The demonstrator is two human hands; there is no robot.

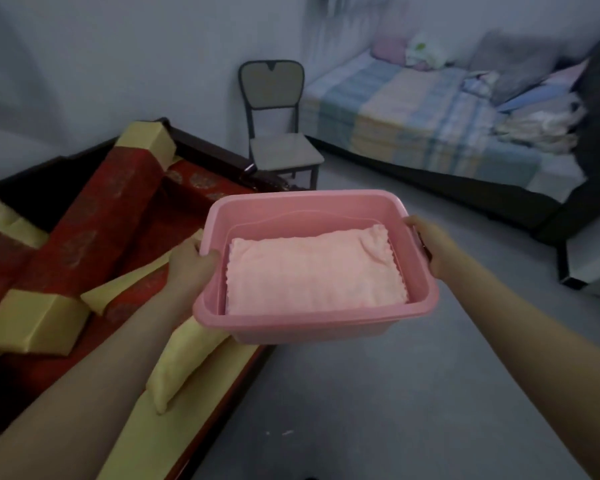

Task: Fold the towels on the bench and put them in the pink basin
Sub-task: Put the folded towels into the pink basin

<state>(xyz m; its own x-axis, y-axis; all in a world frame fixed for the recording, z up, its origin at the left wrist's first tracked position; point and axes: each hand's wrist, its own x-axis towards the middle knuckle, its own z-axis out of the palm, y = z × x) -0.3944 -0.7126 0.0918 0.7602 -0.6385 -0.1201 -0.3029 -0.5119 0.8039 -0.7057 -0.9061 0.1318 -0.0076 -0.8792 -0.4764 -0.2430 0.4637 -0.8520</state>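
Note:
The pink basin is lifted in front of me, over the bench's edge and the floor. A folded pink towel with a scalloped edge lies flat inside and fills most of the bottom. My left hand grips the basin's left rim, thumb over the top. My right hand grips the right rim, fingers curled under the edge.
The wooden bench with red and yellow cushions runs along the left. A yellow pillow lies on it below the basin. A chair stands at the wall. A bed with bedding fills the right. Grey floor lies ahead.

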